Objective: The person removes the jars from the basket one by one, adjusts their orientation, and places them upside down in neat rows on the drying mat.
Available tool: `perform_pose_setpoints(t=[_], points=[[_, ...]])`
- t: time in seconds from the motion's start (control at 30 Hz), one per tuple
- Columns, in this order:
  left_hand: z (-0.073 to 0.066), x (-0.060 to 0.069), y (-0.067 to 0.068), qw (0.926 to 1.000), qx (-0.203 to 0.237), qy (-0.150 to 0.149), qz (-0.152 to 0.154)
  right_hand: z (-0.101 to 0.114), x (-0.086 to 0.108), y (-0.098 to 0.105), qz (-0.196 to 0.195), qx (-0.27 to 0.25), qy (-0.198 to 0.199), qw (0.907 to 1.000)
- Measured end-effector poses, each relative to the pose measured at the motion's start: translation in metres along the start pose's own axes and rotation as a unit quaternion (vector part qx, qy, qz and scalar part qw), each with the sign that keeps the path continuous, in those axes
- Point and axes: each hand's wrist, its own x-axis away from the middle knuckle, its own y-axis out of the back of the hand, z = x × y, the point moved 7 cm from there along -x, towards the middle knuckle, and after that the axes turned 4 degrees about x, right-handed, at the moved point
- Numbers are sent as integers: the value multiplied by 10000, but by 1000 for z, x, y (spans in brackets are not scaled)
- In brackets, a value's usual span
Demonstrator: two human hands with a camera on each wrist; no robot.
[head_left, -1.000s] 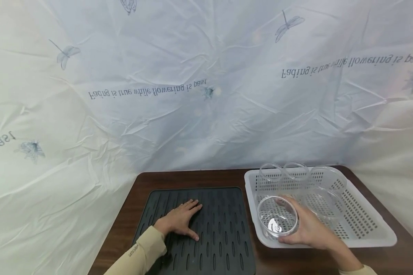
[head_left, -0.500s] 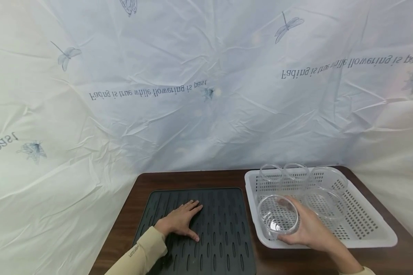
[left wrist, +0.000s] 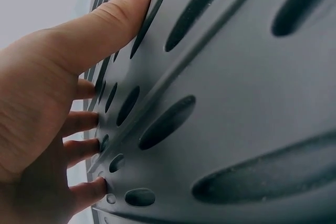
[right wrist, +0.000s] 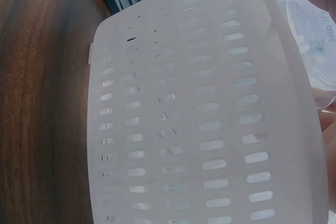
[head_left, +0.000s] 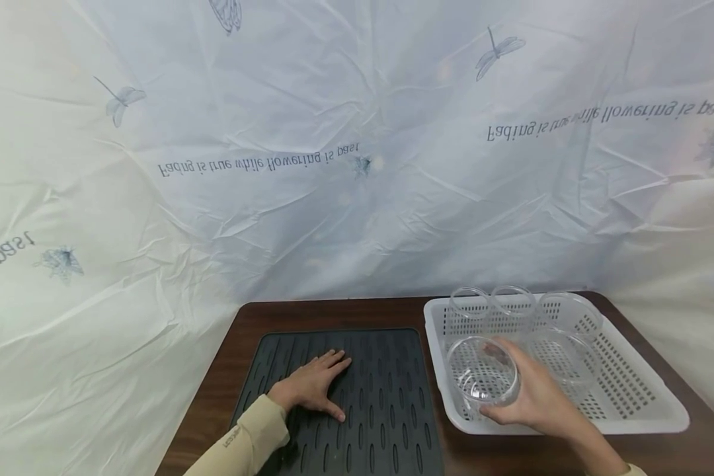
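My right hand (head_left: 538, 390) grips a clear round glass bowl (head_left: 483, 377) by its right side, with the thumb at the near side and fingers behind. The bowl is at the left front of the white plastic basket (head_left: 669, 416), tilted a little; whether its base touches the basket floor I cannot tell. In the right wrist view the basket wall (right wrist: 283, 77) hides most of the bowl and hand. My left hand (head_left: 312, 383) rests on the dark ribbed mat (head_left: 387, 403), fingers spread. The left wrist view shows its thumb and fingertips touching the slotted surface.
More clear round glass vessels stand in the basket: two small ones (head_left: 469, 303) at the back left, larger ones (head_left: 565, 357) to the right. The basket and mat lie side by side on a brown wooden table (head_left: 333, 311). A printed white sheet (head_left: 309, 225) hangs behind.
The bowl in my right hand has tilted and risen slightly within the basket. My left hand keeps its place on the mat. The head view has shifted a little.
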Motion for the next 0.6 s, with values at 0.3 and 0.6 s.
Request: perform_pose_setpoints(t=[0.3, 0.6], points=[[1, 0, -1, 10000, -87, 9, -48, 3, -3, 5, -84, -38, 103, 9999], [0, 0, 0, 10000, -38, -39, -56, 8, -8, 11, -100, -55, 132, 9998]])
